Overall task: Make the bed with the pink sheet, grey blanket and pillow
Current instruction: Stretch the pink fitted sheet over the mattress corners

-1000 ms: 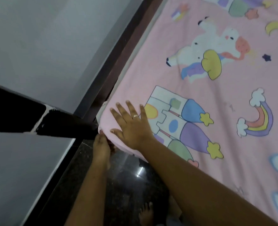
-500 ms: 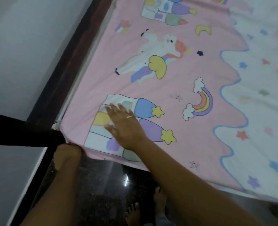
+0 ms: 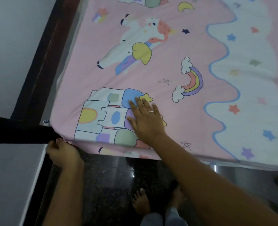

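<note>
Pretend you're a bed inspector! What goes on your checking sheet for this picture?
Surface: covered by the pink sheet, which lies smooth and flat.
Job's things: pink sheet spread out; grey blanket and pillow not in view.
Clutter: nothing seen.
Hands: right hand lies flat on the castle print, fingers straight; left hand is curled round the sheet's near corner, just below the edge.
Cables: nothing seen.
Surroundings: dark bed frame along the sheet's left edge, pale wall, dark speckled floor, bare feet, black bar beside the corner.
</note>
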`<state>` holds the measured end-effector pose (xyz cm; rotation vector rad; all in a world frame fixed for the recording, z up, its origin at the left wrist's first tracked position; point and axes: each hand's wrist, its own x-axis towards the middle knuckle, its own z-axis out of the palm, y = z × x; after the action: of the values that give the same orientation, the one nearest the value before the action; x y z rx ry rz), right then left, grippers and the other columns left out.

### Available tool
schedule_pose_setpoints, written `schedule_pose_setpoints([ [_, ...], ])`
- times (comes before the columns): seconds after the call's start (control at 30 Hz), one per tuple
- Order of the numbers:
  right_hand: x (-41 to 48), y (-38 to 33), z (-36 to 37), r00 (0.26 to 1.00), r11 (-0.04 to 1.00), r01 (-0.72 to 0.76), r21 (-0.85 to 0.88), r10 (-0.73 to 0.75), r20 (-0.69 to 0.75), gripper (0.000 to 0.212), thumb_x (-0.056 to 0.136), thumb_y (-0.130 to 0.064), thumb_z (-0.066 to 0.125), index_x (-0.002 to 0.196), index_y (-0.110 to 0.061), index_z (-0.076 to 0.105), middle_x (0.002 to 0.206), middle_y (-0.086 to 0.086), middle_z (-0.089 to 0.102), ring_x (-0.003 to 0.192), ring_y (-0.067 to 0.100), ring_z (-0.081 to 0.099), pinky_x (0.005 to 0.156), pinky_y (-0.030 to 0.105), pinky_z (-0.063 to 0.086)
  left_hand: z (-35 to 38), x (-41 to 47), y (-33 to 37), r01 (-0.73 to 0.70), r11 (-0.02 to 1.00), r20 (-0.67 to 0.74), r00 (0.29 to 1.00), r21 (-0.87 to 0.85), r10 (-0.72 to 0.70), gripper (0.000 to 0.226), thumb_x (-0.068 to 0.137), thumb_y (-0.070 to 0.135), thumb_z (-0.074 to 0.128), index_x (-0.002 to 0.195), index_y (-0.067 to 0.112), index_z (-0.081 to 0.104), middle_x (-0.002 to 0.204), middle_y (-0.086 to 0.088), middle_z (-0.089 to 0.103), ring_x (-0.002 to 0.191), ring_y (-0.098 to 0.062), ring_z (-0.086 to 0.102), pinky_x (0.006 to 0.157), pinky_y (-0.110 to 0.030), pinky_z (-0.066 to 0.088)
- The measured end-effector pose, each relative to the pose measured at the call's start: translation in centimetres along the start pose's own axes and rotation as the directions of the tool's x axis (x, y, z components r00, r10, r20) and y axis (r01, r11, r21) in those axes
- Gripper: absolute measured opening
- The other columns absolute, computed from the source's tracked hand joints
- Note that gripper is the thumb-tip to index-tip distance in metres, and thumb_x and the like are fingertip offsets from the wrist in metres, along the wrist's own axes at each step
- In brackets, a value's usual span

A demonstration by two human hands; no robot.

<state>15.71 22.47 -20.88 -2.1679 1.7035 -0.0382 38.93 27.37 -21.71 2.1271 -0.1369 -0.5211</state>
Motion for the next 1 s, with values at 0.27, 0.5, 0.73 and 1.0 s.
schedule_pose_setpoints([
  [0.27, 0.1, 0.3, -2.4, 0.988, 0.906, 0.147, 0.397, -0.119, -0.094, 0.056, 0.094, -0.032, 0.03, 0.146, -0.011, 0.034, 0.151, 0.011, 0.035, 0.141, 0.026, 0.029, 0.116, 0.041, 0.019, 5.5, -12.7, 3.0, -0.909, 0.396, 0.652, 0.381, 0.133, 0.655, 0.049, 0.096, 0.032, 0.034, 0.141, 0.013, 0.04, 0.149, -0.011, 0.035, 0.139, -0.03, 0.027, 0.111, -0.049, 0.019],
  [0.5, -6.1, 13.4, -2.3, 0.844, 0.851, -0.523, -0.044, 0.511, -0.16, 0.069, 0.091, -0.054, 0.013, 0.146, -0.018, 0.035, 0.153, 0.006, 0.032, 0.142, 0.028, 0.028, 0.114, 0.049, 0.017, 8.6, -15.7, -0.2, -0.953, 0.127, 0.793, 0.3, 0.275, 0.531, 0.053, 0.094, 0.042, 0.031, 0.143, 0.022, 0.038, 0.151, -0.005, 0.034, 0.141, -0.027, 0.026, 0.111, -0.057, 0.01],
  [0.73, -4.2, 3.3, -2.1, 0.994, 0.964, 0.06, 0.26, -0.081, 0.071, 0.048, 0.099, -0.031, 0.032, 0.146, -0.018, 0.035, 0.154, 0.001, 0.03, 0.143, 0.021, 0.023, 0.115, 0.042, 0.007, 7.9, -15.3, 0.8, -0.865, 0.283, 0.706, 0.503, 0.415, 0.498, 0.043, 0.098, 0.017, 0.041, 0.141, 0.011, 0.042, 0.15, -0.012, 0.035, 0.139, -0.032, 0.026, 0.109, -0.058, 0.017],
  [1.0, -6.4, 15.2, -3.9, 0.991, 0.993, -0.111, 0.047, 0.114, -0.064, 0.054, 0.099, -0.049, 0.031, 0.148, -0.027, 0.031, 0.157, -0.003, 0.024, 0.145, 0.017, 0.018, 0.116, 0.038, 0.005, 10.5, -22.9, 1.3, -0.95, 0.103, 0.785, 0.302, 0.294, 0.54, 0.056, 0.092, 0.028, 0.034, 0.143, 0.005, 0.036, 0.149, -0.02, 0.033, 0.138, -0.04, 0.026, 0.102, -0.067, 0.021],
])
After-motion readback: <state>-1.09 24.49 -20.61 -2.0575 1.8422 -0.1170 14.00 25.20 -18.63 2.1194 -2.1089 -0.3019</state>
